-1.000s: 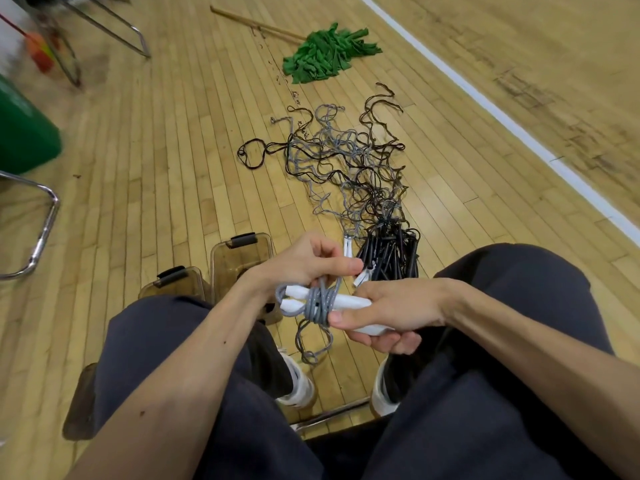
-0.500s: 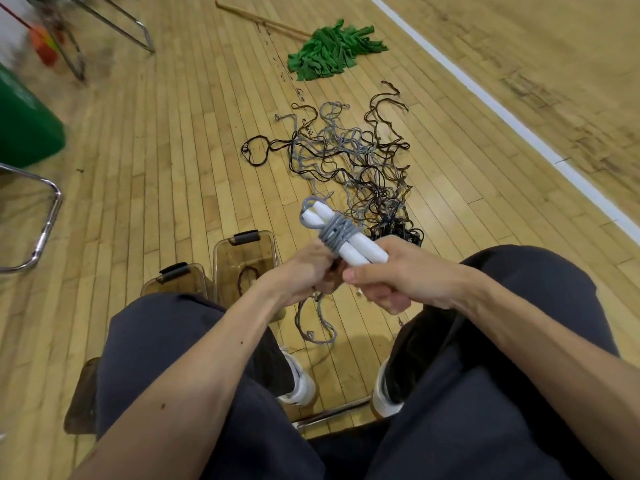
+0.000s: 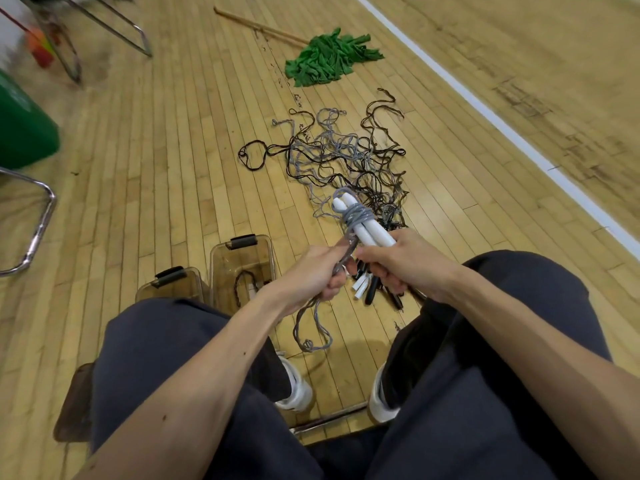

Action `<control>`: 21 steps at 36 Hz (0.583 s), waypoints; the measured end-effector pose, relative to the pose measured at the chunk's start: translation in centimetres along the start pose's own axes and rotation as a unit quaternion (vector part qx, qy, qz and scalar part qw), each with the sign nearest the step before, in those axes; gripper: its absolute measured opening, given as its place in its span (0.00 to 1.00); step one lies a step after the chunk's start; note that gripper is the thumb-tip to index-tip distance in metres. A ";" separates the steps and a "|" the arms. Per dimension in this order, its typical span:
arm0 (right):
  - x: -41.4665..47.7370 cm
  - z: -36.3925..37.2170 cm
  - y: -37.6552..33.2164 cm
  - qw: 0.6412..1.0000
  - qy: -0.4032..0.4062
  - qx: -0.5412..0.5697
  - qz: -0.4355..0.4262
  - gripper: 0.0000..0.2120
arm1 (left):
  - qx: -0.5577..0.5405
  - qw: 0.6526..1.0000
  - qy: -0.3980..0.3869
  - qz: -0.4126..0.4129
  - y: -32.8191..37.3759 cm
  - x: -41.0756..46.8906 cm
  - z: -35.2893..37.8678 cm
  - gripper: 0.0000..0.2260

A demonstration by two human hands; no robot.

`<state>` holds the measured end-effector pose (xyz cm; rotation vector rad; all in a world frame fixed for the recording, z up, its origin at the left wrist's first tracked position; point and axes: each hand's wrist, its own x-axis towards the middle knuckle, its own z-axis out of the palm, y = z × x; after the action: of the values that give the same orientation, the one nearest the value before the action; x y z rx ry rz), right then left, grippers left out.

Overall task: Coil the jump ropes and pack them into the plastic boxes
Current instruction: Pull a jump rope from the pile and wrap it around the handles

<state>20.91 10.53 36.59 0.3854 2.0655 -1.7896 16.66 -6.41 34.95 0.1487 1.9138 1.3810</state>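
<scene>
My right hand (image 3: pixel 405 263) grips the lower ends of two white jump rope handles (image 3: pixel 363 226), which point up and away with grey rope (image 3: pixel 358 213) wound round them. My left hand (image 3: pixel 317 275) grips the loose grey rope just below the winding; its tail (image 3: pixel 311 336) dangles between my knees. Two clear brown plastic boxes stand on the floor by my left knee: the nearer-right box (image 3: pixel 242 268) holds a dark coiled rope, the left box (image 3: pixel 169 284) is half hidden by my leg. A tangle of grey and black ropes (image 3: pixel 346 157) lies ahead.
Black and white handles (image 3: pixel 372 291) of other ropes lie under my hands. A green mop (image 3: pixel 329 58) with a wooden stick lies farther off. A green bin (image 3: pixel 20 129) and chrome chair legs (image 3: pixel 38 220) stand at left. A white court line (image 3: pixel 502 129) runs at right.
The handles swung from lying crosswise to pointing up and away. My left hand dropped from above the winding to the rope below it, drawing the rope tight.
</scene>
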 end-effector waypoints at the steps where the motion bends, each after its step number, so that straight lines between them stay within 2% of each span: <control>1: 0.2 -0.2 0.0 1.000 0.014 -0.003 0.004 0.11 | 0.023 1.000 -0.007 0.003 -0.1 -0.1 0.0 0.23; 7: 1.2 -0.7 0.7 0.998 0.056 -0.025 0.025 0.08 | 0.126 0.992 0.016 0.026 -0.2 -0.3 0.4 0.24; 10: 1.8 -0.7 1.3 0.995 0.073 -0.055 0.031 0.10 | 0.197 0.978 0.049 0.049 0.1 -0.4 0.2 0.23; 14: 2.2 -0.6 1.7 0.991 0.084 -0.104 0.027 0.14 | 0.266 0.961 0.057 0.055 0.4 -0.9 -0.2 0.21; 21: 1.9 -0.6 1.9 0.983 0.033 -0.158 0.084 0.14 | 0.448 0.886 0.052 0.108 -0.1 -2.1 -1.2 0.17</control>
<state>20.00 11.30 34.09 0.5141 2.2412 -1.3421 17.40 -8.42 36.05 0.7604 2.5525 0.5201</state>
